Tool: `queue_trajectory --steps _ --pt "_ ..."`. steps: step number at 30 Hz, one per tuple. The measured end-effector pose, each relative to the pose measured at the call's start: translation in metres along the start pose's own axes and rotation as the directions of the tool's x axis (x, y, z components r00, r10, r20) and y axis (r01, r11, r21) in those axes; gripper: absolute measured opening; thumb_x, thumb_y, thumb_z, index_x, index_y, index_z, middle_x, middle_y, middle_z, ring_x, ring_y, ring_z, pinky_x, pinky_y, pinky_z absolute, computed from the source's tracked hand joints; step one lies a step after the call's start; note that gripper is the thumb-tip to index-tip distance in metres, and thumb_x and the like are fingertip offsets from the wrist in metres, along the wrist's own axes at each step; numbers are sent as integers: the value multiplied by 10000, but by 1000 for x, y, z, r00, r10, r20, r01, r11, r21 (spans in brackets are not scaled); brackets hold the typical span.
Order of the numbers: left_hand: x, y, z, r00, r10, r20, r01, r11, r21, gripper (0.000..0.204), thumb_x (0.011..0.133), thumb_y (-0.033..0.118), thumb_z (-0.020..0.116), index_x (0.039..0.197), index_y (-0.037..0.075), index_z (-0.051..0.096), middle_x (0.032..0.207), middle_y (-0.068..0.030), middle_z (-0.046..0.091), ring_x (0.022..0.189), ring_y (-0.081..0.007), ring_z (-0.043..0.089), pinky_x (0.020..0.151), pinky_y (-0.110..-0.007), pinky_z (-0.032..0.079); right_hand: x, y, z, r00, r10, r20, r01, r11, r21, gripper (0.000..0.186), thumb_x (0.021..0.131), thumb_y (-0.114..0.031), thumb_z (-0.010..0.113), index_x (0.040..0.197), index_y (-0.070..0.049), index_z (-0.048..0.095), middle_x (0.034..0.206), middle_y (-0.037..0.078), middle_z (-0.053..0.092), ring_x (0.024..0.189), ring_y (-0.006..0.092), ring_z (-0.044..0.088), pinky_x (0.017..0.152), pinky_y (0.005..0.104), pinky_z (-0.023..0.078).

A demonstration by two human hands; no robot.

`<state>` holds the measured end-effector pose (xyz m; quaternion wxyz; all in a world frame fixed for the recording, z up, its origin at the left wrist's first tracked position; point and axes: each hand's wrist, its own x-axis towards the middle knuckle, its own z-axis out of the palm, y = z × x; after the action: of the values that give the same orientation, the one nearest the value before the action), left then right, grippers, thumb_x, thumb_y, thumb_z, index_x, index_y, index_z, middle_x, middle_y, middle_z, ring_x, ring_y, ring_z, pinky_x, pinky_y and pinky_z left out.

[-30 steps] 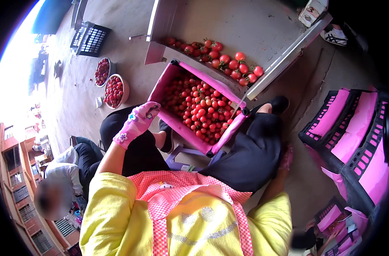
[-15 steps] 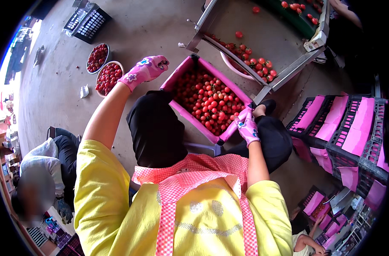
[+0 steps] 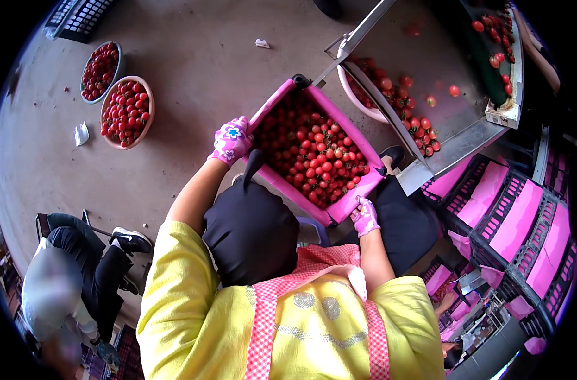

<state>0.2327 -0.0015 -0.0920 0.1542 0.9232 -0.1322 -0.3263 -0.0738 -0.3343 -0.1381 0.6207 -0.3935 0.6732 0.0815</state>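
Note:
A crate lined with pink sheet (image 3: 346,124) stands between my knees, holding many cherry tomatoes (image 3: 323,158). My left hand (image 3: 232,140), in a pink flowered glove, grips the crate at its left corner with the fingers closed. At the near right side, my right hand (image 3: 365,217) in a matching glove is closed on the crate's rim. Part of its fingers is hidden by the lining. Beyond the crate's far right side, a metal chute (image 3: 450,142) carries loose tomatoes on its lower end.
A pink basin (image 3: 372,114) with tomatoes sits under the chute. Two tomato-filled bowls, one orange (image 3: 150,104) and one grey (image 3: 120,63), stand at left. Stacked black crates with pink liners (image 3: 516,218) rise at right. Another person (image 3: 54,285) sits at lower left.
My left hand has come down from the air on the left to the crate's left corner. The right hand stays on the near right rim. More tomatoes roll down the chute.

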Motion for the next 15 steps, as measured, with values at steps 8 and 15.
queue_trajectory --steps 8,15 --pt "0 -17 -15 993 -45 -110 48 999 16 262 803 200 608 1046 107 577 1040 -118 636 971 -320 620 808 -445 498 -37 -50 27 994 -14 109 26 994 -106 222 880 -258 530 1061 -130 551 1081 77 586 921 220 574 783 365 465" --pt "-31 -78 -30 935 -288 -207 283 958 -53 291 810 236 621 1065 107 562 1055 -117 631 977 -323 618 812 -439 500 -36 -98 127 970 -142 197 199 930 -309 144 840 -239 619 971 -183 611 747 -83 537 580 41 469 578 217 404"
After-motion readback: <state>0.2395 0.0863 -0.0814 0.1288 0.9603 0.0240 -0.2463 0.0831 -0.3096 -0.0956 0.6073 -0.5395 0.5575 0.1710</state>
